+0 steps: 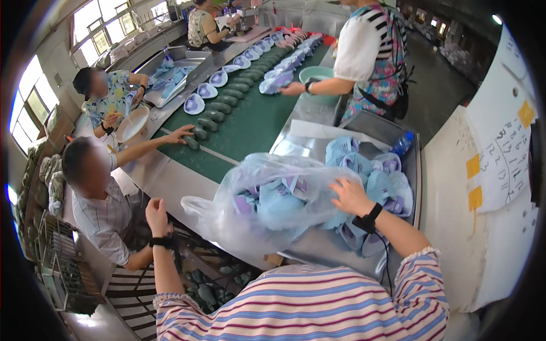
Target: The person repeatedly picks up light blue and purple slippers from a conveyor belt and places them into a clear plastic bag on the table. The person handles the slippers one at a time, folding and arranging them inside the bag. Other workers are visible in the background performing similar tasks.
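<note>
A clear plastic bag (pixel 250 227) full of light-blue and purple shoe uppers (pixel 278 199) lies on the metal worktable in front of me. My right hand (pixel 351 196), with a black band on the wrist, rests at the bag's right side, fingers spread. Loose uppers (pixel 382 184) of the same colours are heaped beside and beyond that hand. Raised left of the bag, my left hand (pixel 156 217) has its fingers curled in. It is apart from the bag's knotted-looking end (pixel 196 209), and nothing shows in it.
A green conveyor belt (pixel 227 153) carries rows of dark green shoe lasts (pixel 224 99) and blue-purple uppers (pixel 207 91). A co-worker at my left reaches onto it; another stands at the far right by a green basin (pixel 315 73). A blue-capped bottle (pixel 402 144) lies in the tray. More lasts (pixel 207 292) sit below.
</note>
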Available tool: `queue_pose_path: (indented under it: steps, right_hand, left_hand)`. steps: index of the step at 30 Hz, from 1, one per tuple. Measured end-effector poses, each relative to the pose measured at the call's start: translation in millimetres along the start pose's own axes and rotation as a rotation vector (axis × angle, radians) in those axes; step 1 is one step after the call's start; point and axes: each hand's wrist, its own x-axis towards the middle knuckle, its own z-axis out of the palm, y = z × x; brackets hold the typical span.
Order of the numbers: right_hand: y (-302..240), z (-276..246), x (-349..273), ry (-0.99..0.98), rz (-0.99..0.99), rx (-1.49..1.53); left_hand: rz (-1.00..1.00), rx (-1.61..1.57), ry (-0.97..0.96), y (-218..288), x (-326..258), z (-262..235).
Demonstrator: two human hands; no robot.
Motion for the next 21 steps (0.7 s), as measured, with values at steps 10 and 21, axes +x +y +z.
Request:
queue_pose_path:
  steps: [10, 21]
  right_hand:
    - [-50, -13, 43, 0.143, -0.303, 0.138]
    - [-47, 1, 47, -0.056, -0.263, 0.227]
  left_hand:
    - [0.853, -0.207, -0.879, 213, -127, 72]
    - [0.909, 0.757, -0.943, 108, -91, 137]
